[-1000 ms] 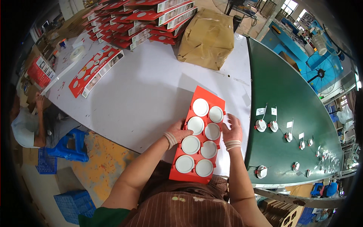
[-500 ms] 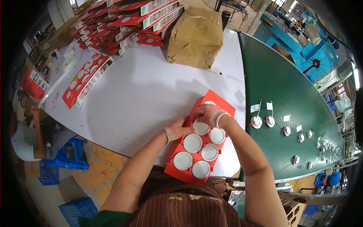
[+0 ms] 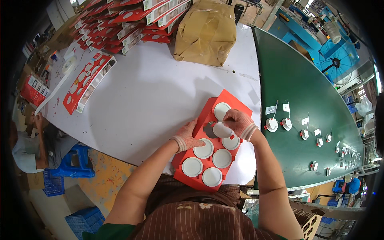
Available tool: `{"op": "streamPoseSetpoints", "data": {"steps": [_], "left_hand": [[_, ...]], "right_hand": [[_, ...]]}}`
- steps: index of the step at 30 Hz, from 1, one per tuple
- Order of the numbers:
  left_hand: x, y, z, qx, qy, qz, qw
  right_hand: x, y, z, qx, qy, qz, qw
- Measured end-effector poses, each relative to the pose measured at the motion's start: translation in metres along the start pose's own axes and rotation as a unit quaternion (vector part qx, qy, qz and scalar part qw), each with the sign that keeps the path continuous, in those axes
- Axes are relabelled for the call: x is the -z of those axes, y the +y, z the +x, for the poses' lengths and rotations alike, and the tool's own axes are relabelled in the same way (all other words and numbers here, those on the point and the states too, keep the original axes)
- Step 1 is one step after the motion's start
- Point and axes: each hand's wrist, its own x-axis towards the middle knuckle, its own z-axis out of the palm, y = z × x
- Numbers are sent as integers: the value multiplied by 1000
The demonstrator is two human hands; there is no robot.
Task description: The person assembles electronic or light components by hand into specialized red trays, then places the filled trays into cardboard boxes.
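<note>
A red cardboard tray point(image 3: 236, 105) lies slantwise on the white table before me, with several round white downlights point(image 3: 192, 167) set face up in its holes. My right hand point(image 3: 239, 122), in a pale pink glove, pinches the rim of one downlight point(image 3: 221, 130), which is tilted and raised partly off the tray. A dark gap shows beside that light, at its left. My left hand point(image 3: 187, 135), gloved too, grips the tray's left edge, thumb over the top near a seated light; its fingertips are partly hidden.
On the green conveyor belt point(image 3: 296, 160) at right stand several downlights with wires and white tags. A brown paper-wrapped package point(image 3: 206, 34) and a stack of red printed cartons point(image 3: 132, 18) fill the far side. One flat red carton point(image 3: 89, 82) lies left; another person's hand point(image 3: 38, 120) is beyond.
My right hand has moved slightly right, drawing the downlight up into a tilt and uncovering the gap and the top light. My left hand stays at the tray's edge.
</note>
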Motion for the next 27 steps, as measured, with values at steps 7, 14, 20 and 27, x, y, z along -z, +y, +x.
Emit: {"op": "streamPoseSetpoints", "data": {"steps": [7, 14, 20, 27], "left_hand": [[1, 5, -9, 51, 49, 70, 995], [1, 33, -34, -80, 148, 155, 974], [-3, 68, -61, -100, 115, -296, 943], [1, 74, -84, -125, 18, -356, 926]], "right_hand": [[3, -22, -44, -37, 208, -63, 975], [-22, -14, -67, -23, 247, 274, 929], [-37, -51, -89, 33, 193, 371, 908], [-8, -72, -108, 51, 114, 270, 955]]}}
